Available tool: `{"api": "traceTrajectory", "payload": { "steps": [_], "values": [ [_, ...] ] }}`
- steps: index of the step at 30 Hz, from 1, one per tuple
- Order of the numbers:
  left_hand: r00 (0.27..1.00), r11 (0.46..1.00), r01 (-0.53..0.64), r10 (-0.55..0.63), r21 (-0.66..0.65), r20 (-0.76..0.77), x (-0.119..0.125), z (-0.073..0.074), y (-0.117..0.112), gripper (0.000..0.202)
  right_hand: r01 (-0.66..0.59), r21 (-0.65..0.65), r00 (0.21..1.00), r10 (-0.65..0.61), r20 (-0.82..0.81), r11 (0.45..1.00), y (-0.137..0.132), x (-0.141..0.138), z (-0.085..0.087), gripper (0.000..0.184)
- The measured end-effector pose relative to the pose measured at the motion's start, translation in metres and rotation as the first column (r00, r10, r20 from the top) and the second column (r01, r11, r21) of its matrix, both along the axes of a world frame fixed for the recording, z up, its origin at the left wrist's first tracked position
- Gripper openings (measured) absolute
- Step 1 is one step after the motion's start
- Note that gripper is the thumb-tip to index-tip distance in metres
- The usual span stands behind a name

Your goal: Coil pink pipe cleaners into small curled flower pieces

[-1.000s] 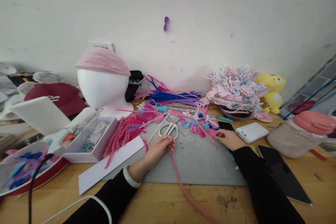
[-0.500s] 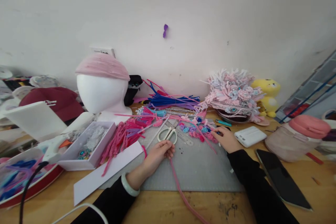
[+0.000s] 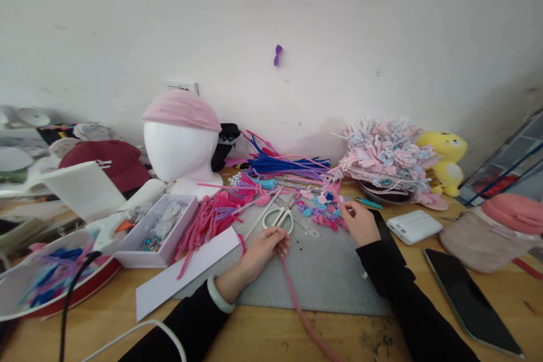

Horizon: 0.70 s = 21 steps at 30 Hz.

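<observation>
fingers (image 3: 280,236) of the left hand (image 3: 262,250) are curled and pressed together, pinching a pink strip (image 3: 296,300). it hangs from them, curves across the grey mat (image 3: 322,283) and runs over the wooden table (image 3: 254,336) to the lower edge of view. a pale bracelet (image 3: 220,294) circles that wrist. scissors (image 3: 284,207) lie just beyond the left hand, their handles close to its knuckles, with a clear ruler (image 3: 313,230) beside them.

over on the other side, the right hand (image 3: 361,224) has its fingertips at the edge of the small flowers (image 3: 327,212), thumb and forefinger close together; i cannot tell whether anything is between them. the flowers lie in a loose cluster on the far part of the mat, pink, purple and blue.

left of the scissors is a heap of pink stems (image 3: 202,216), then a long white card (image 3: 190,271) lying partly on the mat, and an open box (image 3: 142,258) of beads. behind stand a white head form (image 3: 180,150), a pile of blue stems (image 3: 292,167) and a flowered headpiece (image 3: 392,161) next to a yellow toy (image 3: 448,161). a tablet (image 3: 473,302) lies right of the right sleeve.
</observation>
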<state>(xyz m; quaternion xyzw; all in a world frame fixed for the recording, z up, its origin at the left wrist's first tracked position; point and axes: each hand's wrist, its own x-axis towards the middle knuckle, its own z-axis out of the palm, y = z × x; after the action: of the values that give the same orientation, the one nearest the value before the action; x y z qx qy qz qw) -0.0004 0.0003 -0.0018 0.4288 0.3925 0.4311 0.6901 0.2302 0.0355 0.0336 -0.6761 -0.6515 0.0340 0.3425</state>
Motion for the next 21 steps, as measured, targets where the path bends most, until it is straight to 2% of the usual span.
{"api": "traceTrajectory", "payload": {
  "steps": [2, 3, 4, 6, 7, 9, 12, 13, 15, 17, 19, 21],
  "values": [
    [0.997, 0.998, -0.066, 0.065, 0.019, 0.031, 0.000, 0.002, -0.001, 0.024, -0.012, 0.091, 0.999, 0.015, -0.033, 0.996, -0.012, -0.017, 0.001, 0.022],
    [0.993, 0.994, -0.102, 0.100, 0.028, 0.062, 0.000, 0.004, -0.001, 0.026, -0.071, 0.109, 0.997, 0.073, -0.010, 0.992, -0.019, -0.028, -0.001, 0.022],
    [0.987, 0.991, -0.132, 0.128, 0.038, 0.099, -0.001, 0.005, -0.001, 0.029, -0.176, 0.098, 0.984, 0.173, 0.040, 0.980, -0.026, -0.039, -0.003, 0.021],
    [0.975, 0.986, -0.155, 0.142, 0.066, 0.170, -0.003, 0.009, 0.000, 0.034, -0.404, 0.031, 0.899, 0.391, 0.198, 0.914, -0.037, -0.060, -0.010, 0.018],
    [0.969, 0.981, -0.174, 0.155, 0.089, 0.191, -0.005, 0.010, 0.002, 0.035, -0.456, -0.023, 0.854, 0.445, 0.272, 0.890, -0.041, -0.067, -0.014, 0.016],
    [0.948, 0.948, -0.290, 0.265, 0.133, 0.177, -0.011, 0.011, 0.006, 0.034, -0.481, -0.130, 0.786, 0.492, 0.375, 0.867, -0.046, -0.075, -0.018, 0.014],
    [0.834, 0.824, -0.551, 0.543, 0.134, 0.092, -0.021, 0.009, 0.015, 0.022, -0.420, -0.231, 0.751, 0.479, 0.454, 0.878, -0.046, -0.072, -0.016, 0.016],
    [0.830, 0.819, -0.558, 0.551, 0.134, 0.089, -0.023, 0.008, 0.016, 0.018, -0.396, -0.234, 0.757, 0.460, 0.464, 0.888, -0.046, -0.071, -0.014, 0.016],
    [0.855, 0.845, -0.517, 0.502, 0.139, 0.131, -0.020, 0.006, 0.016, 0.014, -0.360, -0.167, 0.793, 0.395, 0.463, 0.918, -0.045, -0.073, -0.012, 0.019],
    [0.884, 0.875, -0.460, 0.435, 0.152, 0.171, -0.012, 0.006, 0.011, 0.016, -0.378, -0.043, 0.833, 0.360, 0.420, 0.925, -0.045, -0.083, -0.015, 0.036],
    [0.929, 0.919, -0.354, 0.324, 0.175, 0.179, -0.003, 0.009, 0.004, 0.019, -0.463, 0.039, 0.848, 0.429, 0.311, 0.886, -0.043, -0.099, -0.025, 0.043],
    [0.959, 0.930, -0.278, 0.256, 0.238, 0.121, 0.000, 0.012, 0.001, 0.019, -0.555, 0.057, 0.829, 0.546, 0.123, 0.830, -0.039, -0.112, -0.037, 0.040]
  ]
}}
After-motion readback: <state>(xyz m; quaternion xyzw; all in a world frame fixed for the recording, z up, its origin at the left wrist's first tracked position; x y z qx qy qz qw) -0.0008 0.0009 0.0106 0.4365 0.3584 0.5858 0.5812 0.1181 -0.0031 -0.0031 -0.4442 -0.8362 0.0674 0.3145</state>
